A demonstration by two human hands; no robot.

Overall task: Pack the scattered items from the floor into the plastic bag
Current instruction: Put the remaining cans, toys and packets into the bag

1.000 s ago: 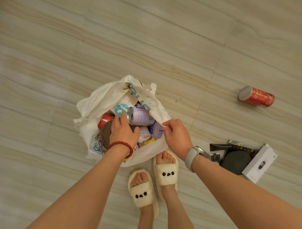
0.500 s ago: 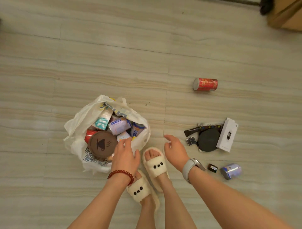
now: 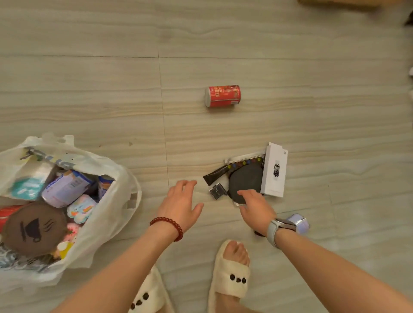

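The white plastic bag (image 3: 116, 201) lies open at the lower left, holding cans, packets and a brown round cushion (image 3: 33, 227). To its right on the floor is a pile: a dark round pouch (image 3: 245, 178), a white box (image 3: 274, 172), a dark tube (image 3: 218, 173), a small black box (image 3: 217, 191) and a flat dotted packet (image 3: 245, 159). My right hand (image 3: 257, 206) hovers open over the pouch's near edge. My left hand (image 3: 182, 204) is open above bare floor, left of the pile. A red can (image 3: 223, 96) lies farther off. A lilac can (image 3: 300, 222) peeks out behind my right wrist.
My two feet in cream slippers (image 3: 231, 277) stand at the bottom, between bag and pile. A brown cardboard edge (image 3: 339, 2) shows at the top right. The floor is pale wood-look tile.
Both hands left the bag and moved right toward the pile. The view swung right, so the bag now sits at the left edge and the pile is nearer the middle.
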